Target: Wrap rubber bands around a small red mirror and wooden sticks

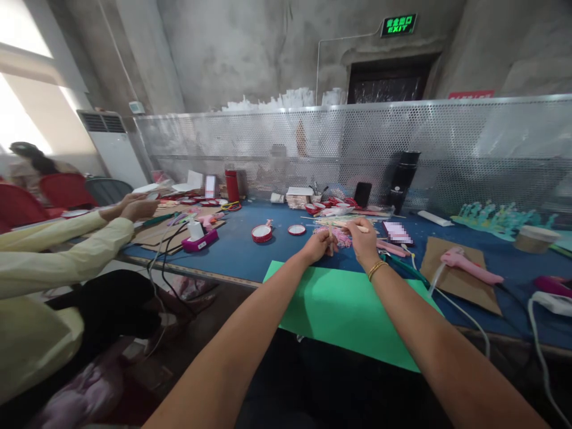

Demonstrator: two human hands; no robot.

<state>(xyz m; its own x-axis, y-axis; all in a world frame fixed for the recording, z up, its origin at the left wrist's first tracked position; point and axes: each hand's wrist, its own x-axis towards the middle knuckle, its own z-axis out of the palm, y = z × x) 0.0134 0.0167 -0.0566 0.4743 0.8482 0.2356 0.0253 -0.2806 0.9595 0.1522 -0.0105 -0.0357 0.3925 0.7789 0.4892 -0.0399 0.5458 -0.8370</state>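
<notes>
Above the far edge of a bright green sheet, both of my hands are close together. My left hand is closed, its fingertips pinching a small, thin pale piece whose kind is too small to tell. My right hand, with a gold bracelet at the wrist, is closed around a pale, pen-like stick; its tip points left, toward my left fingertips. A tangle of pink strands lies just behind and between the hands. Left of them are two round red-rimmed containers with white insides.
To the right, a pink glue gun rests on cardboard, its cord trailing. A lit phone, a black bottle and turquoise flower-like pieces stand behind. At left, a co-worker's hands work near a purple power strip.
</notes>
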